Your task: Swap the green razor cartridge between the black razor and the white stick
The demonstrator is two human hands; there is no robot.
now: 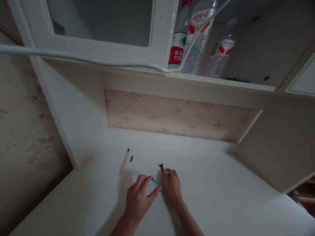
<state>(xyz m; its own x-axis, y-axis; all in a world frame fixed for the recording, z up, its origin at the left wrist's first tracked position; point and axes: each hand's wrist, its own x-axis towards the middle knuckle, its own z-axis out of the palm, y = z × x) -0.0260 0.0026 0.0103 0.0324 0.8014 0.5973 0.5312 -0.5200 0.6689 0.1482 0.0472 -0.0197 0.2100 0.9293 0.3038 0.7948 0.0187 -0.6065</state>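
Note:
My left hand [139, 198] is closed in a pinch, with a small flat green-and-white cartridge-like strip [155, 182] between its thumb and fingers. Just to the right, my right hand [172, 186] has its fingers curled round the lower end of a slim black handle with a forked head [161, 167]. Its fingers hide the rest of that handle. On the white tabletop, beyond my left hand, lies a white toothbrush [124, 161] with a dark head. Beside it is a second small green-and-black piece [131, 158].
White cabinet panels enclose the desk [216, 190] on the left, right and back. Above, a shelf holds several plastic bottles [199, 36]. A white cable [98, 61] hangs across the front of the upper cabinet. Floral wallpaper [177, 114] shows behind.

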